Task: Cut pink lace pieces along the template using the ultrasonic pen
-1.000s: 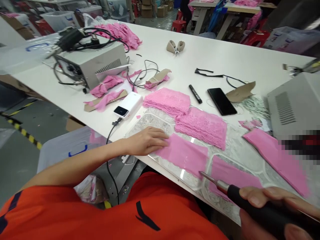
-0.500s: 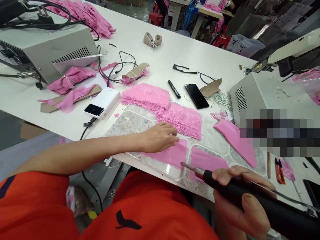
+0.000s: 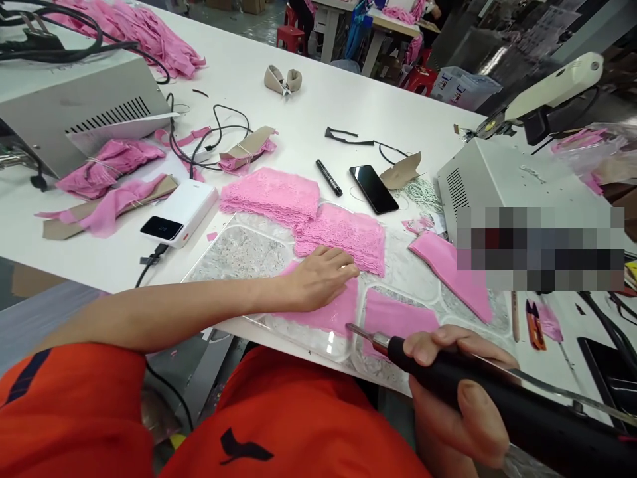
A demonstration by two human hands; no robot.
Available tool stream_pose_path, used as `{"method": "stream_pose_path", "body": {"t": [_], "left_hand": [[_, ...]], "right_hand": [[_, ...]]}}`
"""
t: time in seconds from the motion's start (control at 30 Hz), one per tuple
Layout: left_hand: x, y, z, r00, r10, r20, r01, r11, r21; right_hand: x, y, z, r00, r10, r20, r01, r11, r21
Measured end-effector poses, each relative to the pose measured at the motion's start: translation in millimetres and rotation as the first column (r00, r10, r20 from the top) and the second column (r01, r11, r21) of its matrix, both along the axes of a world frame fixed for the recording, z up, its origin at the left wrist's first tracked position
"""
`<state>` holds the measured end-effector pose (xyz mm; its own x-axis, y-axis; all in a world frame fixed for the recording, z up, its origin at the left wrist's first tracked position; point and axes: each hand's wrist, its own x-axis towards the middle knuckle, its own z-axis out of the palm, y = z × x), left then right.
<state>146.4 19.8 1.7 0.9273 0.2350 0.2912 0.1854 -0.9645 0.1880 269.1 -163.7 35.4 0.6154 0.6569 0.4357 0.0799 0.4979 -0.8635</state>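
Head cam's got lacy pink stacks looking done, piled on the far side, while two pink panels lie unstacked on the near side, left grip resting unclenched on one, right grip wrapped round a black-handled tool.

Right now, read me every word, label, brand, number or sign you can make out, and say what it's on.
No text reads clearly.
White power bank: display too blurred to read.
Black marker: pale lettering, too small.
Clear plastic bin: print, too blurred.
Orange-red clothing: black logo, no letters.
Right-hand gray box: pixelated patch, unreadable.
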Motion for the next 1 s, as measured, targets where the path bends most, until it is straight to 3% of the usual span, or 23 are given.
{"method": "stream_pose_path", "body": {"t": [0.23, 0.43, 0.57, 0.7, 0.87, 1.0], "left_hand": [[-11.1, 4.4, -10.1, 0.994, -0.108, 0.016, 0.106, 0.991, 0.087], [-54.0, 12.3, 2.7, 0.987, -0.154, -0.038, 0.151, 0.987, -0.06], [-92.9, 15.3, 10.3, 0.992, -0.099, -0.072, 0.09, 0.988, -0.123], [-123.1, 18.3, 7.2, 0.998, -0.006, -0.067, -0.004, 0.99, -0.138], [-138.9, 19.6, -1.4, 0.994, 0.062, -0.086, -0.074, 0.987, -0.143], [-142.3, 20.5, -3.4, 0.994, 0.087, -0.062, -0.096, 0.981, -0.166]], "right_hand": [[0.8, -2.7, -2.1, 1.0, -0.009, -0.021, 0.009, 1.0, -0.025], [5.6, -4.4, -0.6, 0.997, -0.048, -0.055, 0.044, 0.996, -0.072], [13.0, -3.9, 0.1, 0.994, -0.106, -0.034, 0.105, 0.994, -0.017], [18.5, -4.6, -2.8, 0.995, -0.1, -0.017, 0.099, 0.995, -0.03], [14.0, -0.9, -2.1, 0.994, -0.105, -0.008, 0.104, 0.992, -0.074], [12.9, -7.6, 1.5, 0.974, -0.202, -0.103, 0.181, 0.967, -0.181]]}}
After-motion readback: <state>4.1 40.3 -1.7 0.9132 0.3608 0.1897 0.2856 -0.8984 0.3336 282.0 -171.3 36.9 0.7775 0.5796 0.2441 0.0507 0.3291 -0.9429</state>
